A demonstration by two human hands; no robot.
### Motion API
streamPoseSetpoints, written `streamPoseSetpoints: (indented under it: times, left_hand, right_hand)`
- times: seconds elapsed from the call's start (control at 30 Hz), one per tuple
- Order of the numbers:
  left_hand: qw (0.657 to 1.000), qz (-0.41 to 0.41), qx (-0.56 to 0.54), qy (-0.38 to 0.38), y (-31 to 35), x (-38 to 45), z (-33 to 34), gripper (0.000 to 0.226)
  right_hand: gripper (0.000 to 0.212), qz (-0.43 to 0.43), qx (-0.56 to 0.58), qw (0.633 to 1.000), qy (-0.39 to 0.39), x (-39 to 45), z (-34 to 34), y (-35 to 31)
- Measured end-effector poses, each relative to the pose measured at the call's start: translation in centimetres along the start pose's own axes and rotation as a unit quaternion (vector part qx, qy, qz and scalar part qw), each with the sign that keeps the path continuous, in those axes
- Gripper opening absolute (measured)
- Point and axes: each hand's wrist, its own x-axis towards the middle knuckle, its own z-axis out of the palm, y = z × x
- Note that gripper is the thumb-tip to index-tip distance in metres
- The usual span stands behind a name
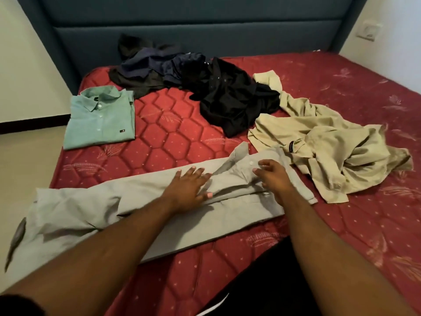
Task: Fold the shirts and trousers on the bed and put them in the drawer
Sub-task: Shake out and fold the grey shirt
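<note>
A grey shirt (141, 201) lies stretched across the near part of the red mattress (173, 137), collar to the right, its sides folded in. My left hand (189, 188) presses flat on its middle with straight fingers. My right hand (271, 176) rests on the shirt just below the collar, fingers loosely bent, holding nothing. A folded green shirt (100, 119) sits at the mattress's left edge. Crumpled beige clothes (323, 151) lie to the right of my hands. A black garment (230, 103) and a dark navy heap (157, 67) lie farther back.
The blue padded headboard (193, 26) rises behind the heap. A white wall and floor (25, 156) are to the left of the bed. The grey shirt's tail hangs past the mattress's left edge. A wall socket (366, 30) is at the top right.
</note>
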Motion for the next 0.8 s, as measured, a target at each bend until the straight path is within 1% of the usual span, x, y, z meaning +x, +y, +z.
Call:
streamPoseSetpoints:
  times: [0.07, 0.13, 0.23, 0.3, 0.33, 0.4, 0.43, 0.47, 0.5, 0.57, 0.6, 0.63, 0.7, 0.73, 0.77, 0.8]
  left_hand:
    - [1.0, 0.007, -0.019, -0.023, 1.1, 1.4, 0.9, 0.074]
    - [0.998, -0.001, -0.039, -0.041, 1.4, 2.4, 2.0, 0.079]
    - [0.998, -0.02, -0.039, -0.054, 1.5, 3.1, 3.4, 0.087]
    - [0.998, -0.02, -0.049, -0.037, 2.1, 3.3, 3.8, 0.094]
    - [0.998, -0.012, -0.059, -0.015, 2.5, 3.3, 3.8, 0.096]
    - [0.996, 0.014, -0.084, 0.034, 3.6, 3.4, 3.5, 0.092]
    - [0.994, 0.026, -0.091, 0.053, 4.3, 3.7, 3.4, 0.09]
    - [0.993, 0.036, -0.092, 0.059, 4.8, 3.8, 3.2, 0.089]
    - [0.994, 0.047, -0.086, 0.048, 5.2, 4.1, 3.1, 0.088]
    - [0.995, 0.063, -0.068, -0.022, 5.7, 4.7, 3.3, 0.084]
    - [0.995, 0.063, -0.064, -0.039, 5.8, 5.0, 3.5, 0.084]
    - [0.996, 0.06, -0.063, -0.031, 5.8, 5.2, 3.7, 0.086]
    - [0.995, 0.051, -0.077, 0.027, 5.9, 5.4, 3.7, 0.093]
    - [0.995, 0.045, -0.083, 0.043, 5.9, 5.6, 3.7, 0.094]
    - [0.995, 0.041, -0.082, 0.04, 5.9, 5.7, 3.8, 0.094]
    - [0.996, 0.04, -0.073, 0.016, 6.0, 5.8, 3.9, 0.094]
  right_hand:
    - [0.02, 0.02, 0.022, 0.999, 0.017, 0.8, 0.2, 0.1]
    - [0.029, 0.047, 0.05, 0.998, 0.014, 1.4, 0.6, 0.6]
    - [0.046, 0.08, 0.077, 0.994, 0.009, 1.8, 1.2, 0.3]
    - [0.054, 0.104, 0.124, 0.987, 0.019, 1.9, 0.9, -0.7]
    - [0.055, 0.103, 0.14, 0.984, 0.044, 2.0, 0.3, -1.2]
    - [0.055, 0.076, 0.144, 0.979, 0.12, 2.4, -1.3, -1.4]
    - [0.054, 0.068, 0.141, 0.976, 0.154, 2.8, -2.1, -1.2]
    - [0.053, 0.074, 0.139, 0.973, 0.168, 3.2, -2.6, -0.8]
    - [0.05, 0.093, 0.128, 0.974, 0.16, 3.5, -2.7, -0.4]
    - [0.033, 0.143, 0.073, 0.98, 0.116, 4.0, -2.5, 0.6]
    - [0.028, 0.148, 0.042, 0.982, 0.112, 4.4, -2.4, 1.1]
    - [0.028, 0.136, 0.02, 0.983, 0.123, 4.7, -2.0, 1.3]
    - [0.034, 0.092, -0.012, 0.981, 0.171, 5.0, -1.8, 1.1]
    - [0.036, 0.062, -0.027, 0.978, 0.198, 5.1, -1.9, 1.2]
    - [0.037, 0.043, -0.038, 0.974, 0.218, 5.0, -1.9, 1.1]
    - [0.038, 0.029, -0.047, 0.971, 0.232, 4.9, -1.9, 1.2]
